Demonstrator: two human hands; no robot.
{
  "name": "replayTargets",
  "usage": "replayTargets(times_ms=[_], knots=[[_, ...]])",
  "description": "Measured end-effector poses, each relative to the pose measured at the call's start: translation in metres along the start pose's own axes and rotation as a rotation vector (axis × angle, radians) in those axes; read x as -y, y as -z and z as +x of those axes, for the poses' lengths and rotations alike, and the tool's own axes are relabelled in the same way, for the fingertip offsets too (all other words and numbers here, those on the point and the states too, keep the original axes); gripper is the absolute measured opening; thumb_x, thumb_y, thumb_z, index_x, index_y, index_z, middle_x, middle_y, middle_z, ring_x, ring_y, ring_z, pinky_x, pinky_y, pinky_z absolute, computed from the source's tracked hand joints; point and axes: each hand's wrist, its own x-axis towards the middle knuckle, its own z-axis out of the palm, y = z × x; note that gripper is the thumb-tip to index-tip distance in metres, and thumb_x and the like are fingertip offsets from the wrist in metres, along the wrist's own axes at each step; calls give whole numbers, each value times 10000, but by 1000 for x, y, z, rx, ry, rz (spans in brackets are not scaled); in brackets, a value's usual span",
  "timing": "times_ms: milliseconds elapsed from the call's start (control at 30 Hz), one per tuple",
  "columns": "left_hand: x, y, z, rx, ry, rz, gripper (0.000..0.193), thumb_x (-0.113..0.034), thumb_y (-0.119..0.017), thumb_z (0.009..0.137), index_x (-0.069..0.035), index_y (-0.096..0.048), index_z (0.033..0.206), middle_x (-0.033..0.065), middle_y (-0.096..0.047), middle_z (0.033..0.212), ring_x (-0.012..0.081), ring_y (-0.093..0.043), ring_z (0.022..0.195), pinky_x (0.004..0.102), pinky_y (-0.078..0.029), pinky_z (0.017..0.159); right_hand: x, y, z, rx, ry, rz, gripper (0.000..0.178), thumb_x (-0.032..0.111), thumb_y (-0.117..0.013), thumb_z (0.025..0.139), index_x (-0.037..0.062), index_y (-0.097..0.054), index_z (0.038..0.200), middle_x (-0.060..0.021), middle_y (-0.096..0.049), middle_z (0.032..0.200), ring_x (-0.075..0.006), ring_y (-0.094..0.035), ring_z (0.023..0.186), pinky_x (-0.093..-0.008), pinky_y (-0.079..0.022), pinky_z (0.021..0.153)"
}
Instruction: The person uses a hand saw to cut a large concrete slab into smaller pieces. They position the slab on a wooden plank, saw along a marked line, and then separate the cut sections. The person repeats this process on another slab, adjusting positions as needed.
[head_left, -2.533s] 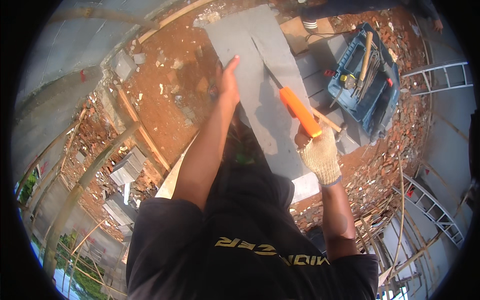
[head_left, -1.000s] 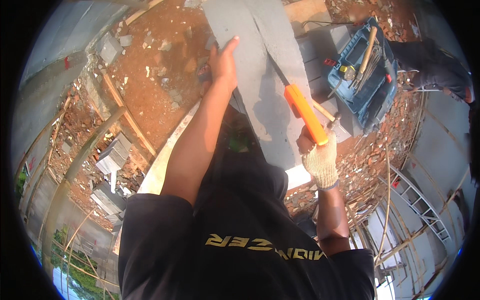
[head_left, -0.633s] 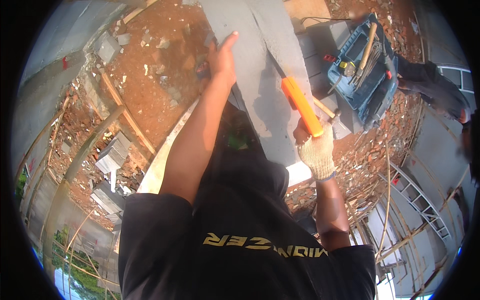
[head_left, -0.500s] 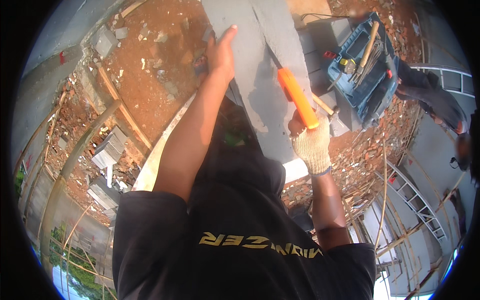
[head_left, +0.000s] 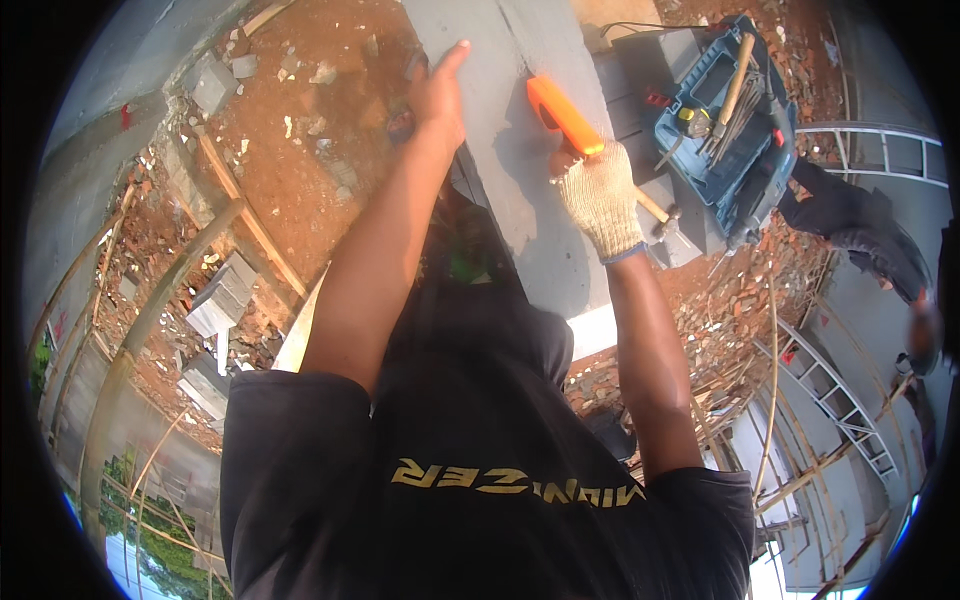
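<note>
A long grey slab (head_left: 500,130) stretches away in front of me, with a dark cut line running along its far part. My right hand (head_left: 600,195), in a cream knitted glove, is closed around the orange handle of a handsaw (head_left: 562,112). The handle sits over the slab at the near end of the cut; hardly any blade shows. My bare left hand (head_left: 437,98) grips the slab's left edge, its thumb stretched forward along the top and its fingers partly hidden over the side.
Right of the slab, an open blue tool case (head_left: 725,125) holds several tools. A wooden-handled hammer (head_left: 652,205) lies near my right wrist. Rubble and grey blocks (head_left: 222,295) cover ground at left. At far right are a person (head_left: 860,220) and a metal ladder (head_left: 840,400).
My right hand has pushed the handsaw forward and slightly left along the cut, so the blade that showed before is now mostly out of sight. My left hand stays on the slab's edge.
</note>
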Motion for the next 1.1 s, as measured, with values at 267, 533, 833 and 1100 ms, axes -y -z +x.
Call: replayTargets(times_ms=[267, 533, 833, 1100], knots=[[-6, -2, -20, -79, -19, 39, 977, -336, -796, 841, -41, -273, 1611, 193, -442, 1559, 327, -405, 1440, 460, -350, 1174, -5, 16, -50, -34, 102, -83, 247, 87, -656, 815, -11, -650, 1042, -108, -637, 750, -242, -611, 639, -357, -505, 610], [-6, 2, -10, -75, -31, 66, 986, -380, -766, 864, -53, -232, 1625, 175, -410, 1589, 321, -402, 1448, 457, -304, 1203, 11, 23, -68, 0, -45, 198, 146, 130, -614, 881, 2, -602, 812, -35, -530, 659, -162, -528, 578, -319, -444, 562], [11, 16, 2, -82, 54, 109, 1009, -445, -768, 848, -95, -237, 1632, 159, -372, 1621, 335, -322, 1490, 527, -234, 1224, -2, -4, -21, -20, -73, 24, 162, 137, -655, 818, 2, -673, 906, -150, -609, 652, -316, -624, 594, -381, -508, 595], [-2, -4, -21, 13, 34, 86, 1017, -433, -764, 851, -63, -219, 1625, 202, -410, 1577, 345, -366, 1459, 531, -259, 1214, -16, -8, -27, -185, 167, -53, 177, 133, -626, 833, -13, -667, 924, -154, -593, 674, -311, -612, 599, -404, -484, 605]])
